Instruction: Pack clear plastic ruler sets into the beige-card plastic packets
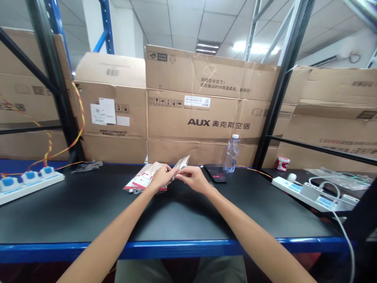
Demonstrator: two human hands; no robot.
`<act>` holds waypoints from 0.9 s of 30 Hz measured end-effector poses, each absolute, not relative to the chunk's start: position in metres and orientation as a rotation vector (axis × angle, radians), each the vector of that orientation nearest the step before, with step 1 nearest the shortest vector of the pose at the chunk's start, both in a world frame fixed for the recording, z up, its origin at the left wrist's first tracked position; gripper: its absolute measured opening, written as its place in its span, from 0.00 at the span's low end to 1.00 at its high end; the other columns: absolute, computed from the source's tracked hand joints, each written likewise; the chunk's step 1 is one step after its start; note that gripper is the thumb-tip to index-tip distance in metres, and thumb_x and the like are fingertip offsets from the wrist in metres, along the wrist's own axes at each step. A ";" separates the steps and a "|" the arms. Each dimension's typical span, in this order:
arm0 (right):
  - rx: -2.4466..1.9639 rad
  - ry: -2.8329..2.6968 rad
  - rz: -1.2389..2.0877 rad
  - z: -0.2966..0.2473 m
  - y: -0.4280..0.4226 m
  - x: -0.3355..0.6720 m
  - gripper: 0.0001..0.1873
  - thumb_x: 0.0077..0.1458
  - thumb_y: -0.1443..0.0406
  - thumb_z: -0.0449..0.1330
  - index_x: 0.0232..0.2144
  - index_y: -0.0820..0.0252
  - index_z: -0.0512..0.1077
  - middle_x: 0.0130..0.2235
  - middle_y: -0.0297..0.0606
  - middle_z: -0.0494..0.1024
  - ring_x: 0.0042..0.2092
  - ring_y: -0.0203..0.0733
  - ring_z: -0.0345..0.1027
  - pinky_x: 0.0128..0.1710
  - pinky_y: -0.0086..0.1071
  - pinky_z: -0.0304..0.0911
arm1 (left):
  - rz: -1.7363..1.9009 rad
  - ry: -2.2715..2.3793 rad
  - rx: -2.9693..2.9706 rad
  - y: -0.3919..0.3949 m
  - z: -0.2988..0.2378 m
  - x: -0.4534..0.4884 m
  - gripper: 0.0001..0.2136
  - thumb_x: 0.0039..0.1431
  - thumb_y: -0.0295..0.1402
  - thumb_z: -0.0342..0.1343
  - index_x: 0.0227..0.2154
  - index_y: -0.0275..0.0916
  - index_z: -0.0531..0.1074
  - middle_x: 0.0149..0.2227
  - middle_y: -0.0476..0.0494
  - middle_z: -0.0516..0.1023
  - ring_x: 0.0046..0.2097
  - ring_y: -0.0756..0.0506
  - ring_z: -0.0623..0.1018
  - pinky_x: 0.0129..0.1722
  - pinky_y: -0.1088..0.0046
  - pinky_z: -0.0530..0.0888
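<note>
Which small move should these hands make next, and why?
Probably the right hand should draw the pale flat packet away from the red-and-white packets: the left hand and right hand pinch it together, and it stands up just above that pile.

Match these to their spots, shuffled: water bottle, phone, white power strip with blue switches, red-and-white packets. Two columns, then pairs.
Things:
1. plastic water bottle
2. phone
3. white power strip with blue switches
4. red-and-white packets

Spots:
A. left end of the black bench top
B. under the left hand
C. upright in front of the AUX carton
D. flat, right of the right hand

Pairs: 1-C, 2-D, 3-A, 4-B
</note>
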State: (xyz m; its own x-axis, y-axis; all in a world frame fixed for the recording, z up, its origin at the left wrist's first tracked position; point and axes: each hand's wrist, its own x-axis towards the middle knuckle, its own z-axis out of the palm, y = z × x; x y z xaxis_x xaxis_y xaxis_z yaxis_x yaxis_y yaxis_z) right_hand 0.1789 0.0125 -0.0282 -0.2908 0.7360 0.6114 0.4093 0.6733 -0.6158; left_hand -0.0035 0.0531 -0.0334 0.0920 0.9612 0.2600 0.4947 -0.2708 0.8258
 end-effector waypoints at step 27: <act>-0.829 -1.800 0.382 -0.022 0.006 0.173 0.14 0.55 0.66 0.57 0.45 0.56 0.64 0.37 0.32 0.73 0.26 0.31 0.66 0.28 0.26 0.63 | 0.981 1.173 1.513 0.030 -0.009 0.003 0.24 0.57 0.58 0.53 0.41 0.40 0.68 0.33 0.46 0.75 0.28 0.48 0.76 0.23 0.77 0.67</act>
State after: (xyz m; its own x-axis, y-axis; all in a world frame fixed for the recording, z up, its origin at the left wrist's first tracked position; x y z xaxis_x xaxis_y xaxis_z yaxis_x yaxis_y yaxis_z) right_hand 0.1729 0.0063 -0.0225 -0.1908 0.6958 0.6925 0.3543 0.7067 -0.6124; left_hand 0.0027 0.0300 -0.0089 0.2177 0.9752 0.0406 0.2124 -0.0879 0.9732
